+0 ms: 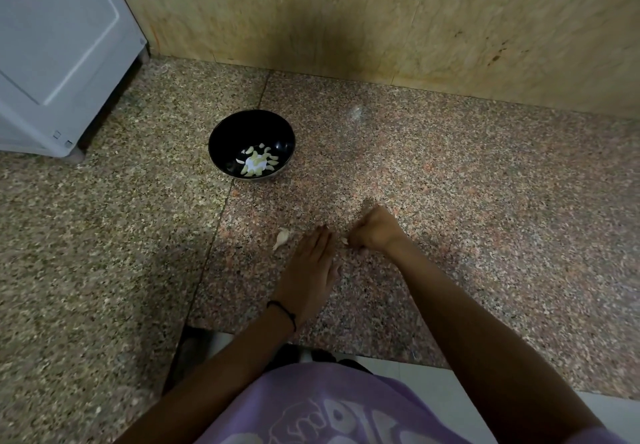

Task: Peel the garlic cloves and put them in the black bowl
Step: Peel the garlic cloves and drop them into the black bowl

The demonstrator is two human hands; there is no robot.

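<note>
Holds the right hand (374,230) curled into a tight fist, fingers clamped on a small pale garlic clove (344,241) that just shows at the fingertips; too small to tell how much skin is left on it. Lays the left hand (313,270) flat on the granite surface (450,201), fingers straight and together, tips just beside the clamped clove, probably braced there to steady the work or ready to pick at the skin.

Has an unpeeled clove (282,237) lying on the surface just left of the left fingers, not touching them, likely parked close as the next one. Has the black bowl (242,128) well beyond both sets of fingers, ahead and to the left, upright, with a heap of peeled cloves (258,163) at its bottom; seemingly set off from the peeling spot so that loose skin stays out.

Looks well along: many in the bowl, one in the fingers, one waiting. Calls next for stripping the clamped clove, then carrying it forward over the rim. Risks a small, slippery clove popping out of the pinch.

Shows also a white appliance (52,45) far left of the fingers and a beige stone wall (311,11) beyond them.
</note>
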